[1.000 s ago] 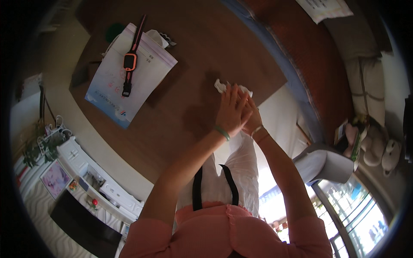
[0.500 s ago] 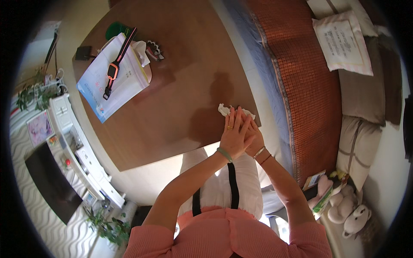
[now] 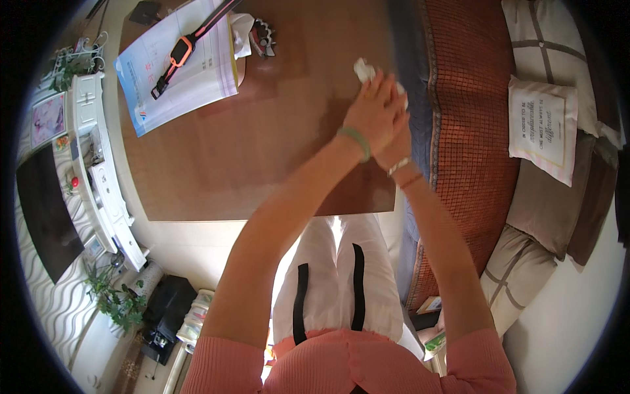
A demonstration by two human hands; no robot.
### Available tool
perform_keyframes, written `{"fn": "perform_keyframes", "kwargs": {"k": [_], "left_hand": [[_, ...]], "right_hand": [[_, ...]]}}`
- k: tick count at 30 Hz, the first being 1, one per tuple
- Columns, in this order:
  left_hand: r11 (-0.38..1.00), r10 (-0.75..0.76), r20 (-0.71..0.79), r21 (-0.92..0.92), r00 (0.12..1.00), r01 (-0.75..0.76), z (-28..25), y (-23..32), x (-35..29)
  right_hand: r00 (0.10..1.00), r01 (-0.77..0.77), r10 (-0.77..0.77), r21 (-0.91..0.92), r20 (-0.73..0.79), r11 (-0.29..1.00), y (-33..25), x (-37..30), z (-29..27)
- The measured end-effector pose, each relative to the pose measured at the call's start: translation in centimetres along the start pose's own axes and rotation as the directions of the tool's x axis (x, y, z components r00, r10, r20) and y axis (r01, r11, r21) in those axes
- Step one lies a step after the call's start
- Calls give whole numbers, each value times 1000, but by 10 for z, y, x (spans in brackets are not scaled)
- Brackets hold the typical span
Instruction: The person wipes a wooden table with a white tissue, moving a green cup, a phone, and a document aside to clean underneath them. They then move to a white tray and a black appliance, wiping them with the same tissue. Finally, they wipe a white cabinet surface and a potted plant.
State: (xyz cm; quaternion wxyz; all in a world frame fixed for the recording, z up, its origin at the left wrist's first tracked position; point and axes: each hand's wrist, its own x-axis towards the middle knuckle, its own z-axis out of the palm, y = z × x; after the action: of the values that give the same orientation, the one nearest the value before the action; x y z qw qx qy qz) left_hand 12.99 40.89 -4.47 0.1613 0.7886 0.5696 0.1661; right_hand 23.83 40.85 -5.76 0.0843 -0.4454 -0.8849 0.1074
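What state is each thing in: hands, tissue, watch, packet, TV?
Left hand: laid over the right hand.
Right hand: partly hidden beneath the left.
Tissue: crumpled, partly covered by the hands.
Watch: unfastened, stretched out, display dark.
Packet: lying on the table, under the watch.
TV: dark.

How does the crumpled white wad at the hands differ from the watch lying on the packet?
The wad is white, while the watch is black and orange.
The wad is bunched up; the watch is stretched out long, its strap unfastened.
The wad is partly hidden by the left hand, laid over the right hand; the watch lies untouched on the packet.
Both are above the brown table.
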Motion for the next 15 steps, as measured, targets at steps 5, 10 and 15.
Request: {"fn": "perform_keyframes", "kwargs": {"k": [5,10,15], "left_hand": [[996,-25,-149,-89,989,12,-4,-24,-4],[977,-165,-132,-160,978,143,-8,17,-94],[913,-309,88,-250,947,321,-18,79,-231]], "right_hand": [[996,74,-71,48,-60,996,-1,20,8],[979,99,-102,24,176,995,-53,-47,-5],[907,168,-245,238,342,957,-112,-166,-8]]}}
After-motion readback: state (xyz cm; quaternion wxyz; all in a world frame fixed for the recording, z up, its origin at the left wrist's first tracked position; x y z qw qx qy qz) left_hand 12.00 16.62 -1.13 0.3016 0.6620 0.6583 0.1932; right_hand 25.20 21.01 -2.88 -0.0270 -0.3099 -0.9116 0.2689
